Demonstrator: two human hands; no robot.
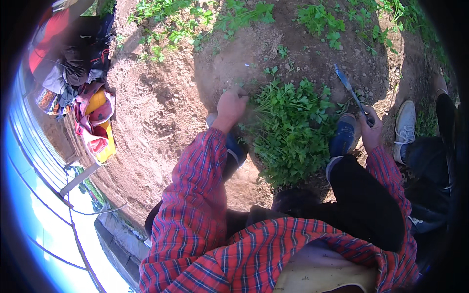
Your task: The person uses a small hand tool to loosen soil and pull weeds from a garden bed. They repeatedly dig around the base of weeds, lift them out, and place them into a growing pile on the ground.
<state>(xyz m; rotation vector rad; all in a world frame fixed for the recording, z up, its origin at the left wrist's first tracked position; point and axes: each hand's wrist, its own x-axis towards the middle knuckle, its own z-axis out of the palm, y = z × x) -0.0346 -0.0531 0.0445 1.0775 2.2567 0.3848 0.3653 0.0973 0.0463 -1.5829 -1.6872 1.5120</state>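
Observation:
A large heap of cut leafy greens, parsley or celery by the look of the leaves [293, 128], lies on the soil between my feet. At its left edge is my left hand [231, 108], fingers curled; whether they pinch a stem cannot be told. My right hand [370, 126] is closed around the handle of a long, narrow knife [346, 80], right of the heap, its blade pointing up and away from me. Beneath that hand is my right shoe [344, 133].
Leafy plants [318, 22] grow in the soil ahead. Another person's white shoe [405, 122] and dark-clothed legs are close on my right. Bags and clothes [97, 121] lie at the left, near a post [78, 179] of a plastic-covered greenhouse.

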